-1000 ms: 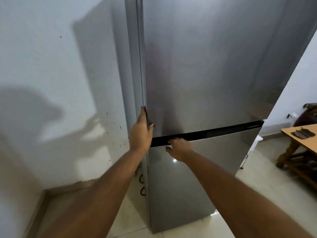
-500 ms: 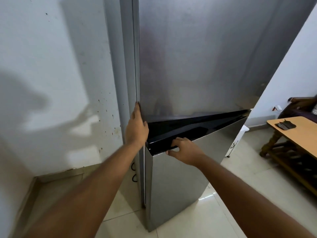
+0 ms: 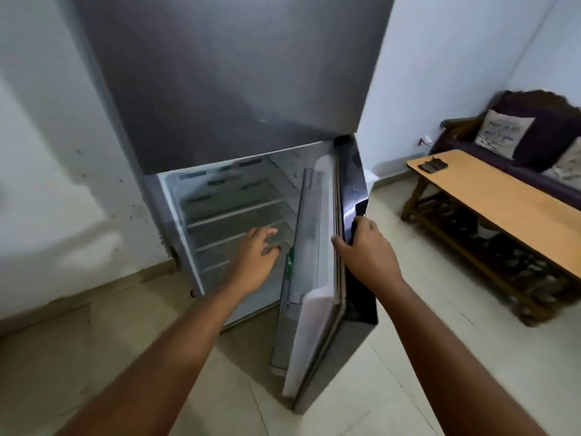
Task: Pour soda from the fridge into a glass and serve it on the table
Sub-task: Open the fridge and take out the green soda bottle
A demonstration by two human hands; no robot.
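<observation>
head view, looking down at a tall grey steel fridge (image 3: pixel 226 89) against a white wall. its lower door (image 3: pixel 317 278) stands swung out to the right, white inner lining facing left. the right hand (image 3: pixel 366 253) grips the door's top outer edge, fingers curled over the dark trim, thumb on the inner side. the left hand (image 3: pixel 256 251) reaches into the open compartment with fingers loosely spread, holding nothing, in front of the clear glass shelves (image 3: pixel 239 215). a small green-labelled item (image 3: pixel 289 262), too blurred to identify, shows just inside the door's clear rack, near the left hand's fingertips; no soda bottle can be made out for certain. at the right, a long light wooden table (image 3: pixel 509 209) stands well apart from the fridge, with a small dark object (image 3: pixel 432 166) near its far end. behind the table sits a dark purple sofa (image 3: pixel 547 130) with a pale printed cushion (image 3: pixel 503 133).
</observation>
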